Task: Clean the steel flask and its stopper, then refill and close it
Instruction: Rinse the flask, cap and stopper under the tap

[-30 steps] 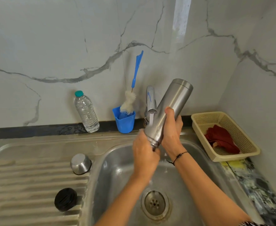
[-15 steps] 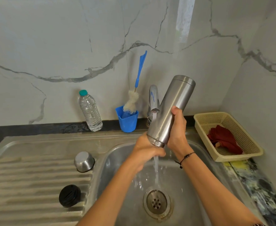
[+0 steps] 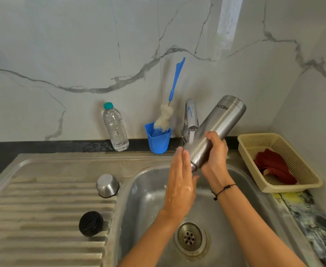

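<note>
The right hand point(image 3: 215, 153) grips the hard, wet flask point(image 3: 216, 132) upside down over the sink point(image 3: 148, 189), the flat left hand point(image 3: 179, 182) touches its mouth, and it looks slippery, so the middle seems the safest place to hold.

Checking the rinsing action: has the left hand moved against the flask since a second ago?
Yes. The left hand, then cupped under the steel flask's mouth, now lies flat-fingered beside it, fingertips nearer the tap.

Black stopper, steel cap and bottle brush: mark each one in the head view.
black stopper point(image 3: 90, 223), head view, on its ridged top, lying on the drainboard.
steel cap point(image 3: 107, 185), head view, on its rounded steel side.
bottle brush point(image 3: 164, 118), head view, on its white bristle head above the blue cup.
</note>
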The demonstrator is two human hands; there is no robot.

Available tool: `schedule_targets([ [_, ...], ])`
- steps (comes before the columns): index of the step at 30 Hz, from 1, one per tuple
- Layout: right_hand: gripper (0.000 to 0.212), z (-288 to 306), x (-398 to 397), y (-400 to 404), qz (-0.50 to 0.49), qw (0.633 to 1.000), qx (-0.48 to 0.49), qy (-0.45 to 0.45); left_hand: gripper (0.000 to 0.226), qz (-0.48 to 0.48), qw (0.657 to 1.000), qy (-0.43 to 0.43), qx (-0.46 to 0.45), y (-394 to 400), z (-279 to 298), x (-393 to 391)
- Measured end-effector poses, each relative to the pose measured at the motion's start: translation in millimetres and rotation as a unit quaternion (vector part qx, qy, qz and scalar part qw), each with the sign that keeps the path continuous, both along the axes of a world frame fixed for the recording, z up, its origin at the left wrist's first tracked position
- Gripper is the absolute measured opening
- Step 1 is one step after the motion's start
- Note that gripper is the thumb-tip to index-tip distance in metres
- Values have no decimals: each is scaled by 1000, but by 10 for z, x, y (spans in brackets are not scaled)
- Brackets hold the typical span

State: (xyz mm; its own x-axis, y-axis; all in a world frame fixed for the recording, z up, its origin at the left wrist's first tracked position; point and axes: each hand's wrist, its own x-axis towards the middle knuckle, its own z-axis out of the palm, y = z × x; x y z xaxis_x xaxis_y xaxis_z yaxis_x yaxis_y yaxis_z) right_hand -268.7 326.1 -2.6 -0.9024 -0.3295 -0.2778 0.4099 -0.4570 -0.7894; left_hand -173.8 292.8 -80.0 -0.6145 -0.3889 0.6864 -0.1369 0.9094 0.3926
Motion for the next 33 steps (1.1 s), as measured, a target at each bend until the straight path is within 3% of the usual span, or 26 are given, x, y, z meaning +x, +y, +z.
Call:
schedule_targets([
  [5,53,33,-15,-28,-21,1000,-12,-13,83,-12,997,29,70,-39,91,-46],
  [7,63,23,-53,-22,-19,999,-17,-42,71,-23,995,14,92,-52,172,-72],
  [9,70,-11,-74,-10,-22,998,-15,-62,63,-43,989,-20,140,-50,305,-70],
  [12,72,-46,-66,17,-26,998,-9,-64,72,-77,962,-118,234,-61,420,-40],
  [16,54,-44,-72,37,-18,1000,12,-7,78,-86,890,-173,412,-136,476,-50],
  [18,48,-17,-72,24,-15,1000,18,13,65,-105,834,-187,509,-211,489,-30],
  [20,54,7,-67,-4,-6,1000,18,14,53,-146,757,-176,612,-290,487,-12],
  [21,56,12,-62,-18,-4,1000,21,13,51,-153,746,-173,625,-307,490,-10],
  [22,56,9,-55,-29,-6,1000,26,17,51,-138,766,-183,601,-295,498,-15],
  [25,48,2,-39,-53,-22,998,34,37,63,-34,903,-175,390,-145,457,-33],
  [27,47,23,-18,-65,-25,997,39,55,78,-18,938,-120,324,-28,367,-24],
  [29,48,41,2,-66,-15,994,51,92,77,-35,932,-100,346,-41,334,-30],
  [33,37,17,20,-34,18,990,41,135,59,-68,854,-150,494,-176,450,-52],
])
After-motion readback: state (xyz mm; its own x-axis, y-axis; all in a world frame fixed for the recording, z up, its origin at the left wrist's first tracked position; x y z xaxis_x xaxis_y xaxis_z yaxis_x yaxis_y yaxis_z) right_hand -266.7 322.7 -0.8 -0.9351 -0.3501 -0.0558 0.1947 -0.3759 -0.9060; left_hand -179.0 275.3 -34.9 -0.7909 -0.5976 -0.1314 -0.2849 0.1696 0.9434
